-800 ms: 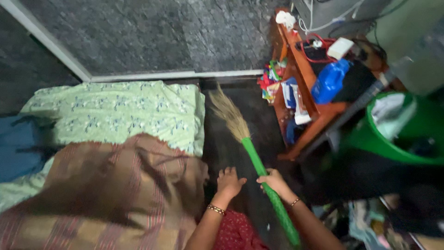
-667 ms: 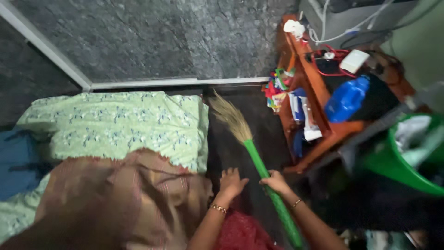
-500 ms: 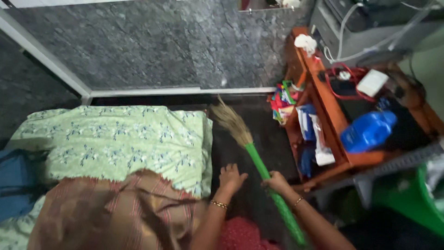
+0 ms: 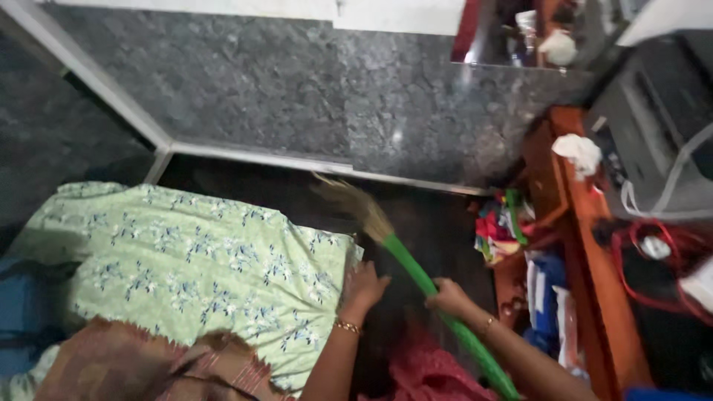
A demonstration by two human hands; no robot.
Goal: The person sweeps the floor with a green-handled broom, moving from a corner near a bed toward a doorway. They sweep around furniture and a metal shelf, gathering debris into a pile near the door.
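Observation:
A grass broom with a green handle (image 4: 416,273) slants from the lower right up to its straw head (image 4: 353,199) on the dark floor near the wall's base. My right hand (image 4: 449,297) is shut around the green handle about midway. My left hand (image 4: 365,286), fingers spread and a bangle at the wrist, presses against the edge of the green floral mattress (image 4: 186,260), which lies on the floor to the left.
A brown patterned cloth (image 4: 141,364) lies over the mattress's near end. An orange wooden rack (image 4: 579,245) with colourful clutter, cloths and red cables stands at the right. Dark granite wall (image 4: 297,82) runs behind. A narrow floor strip separates mattress and rack.
The view has tilted up and shifted, dropping the green bucket from sight. Broom head has moved slightly toward the wall; both hands keep their holds.

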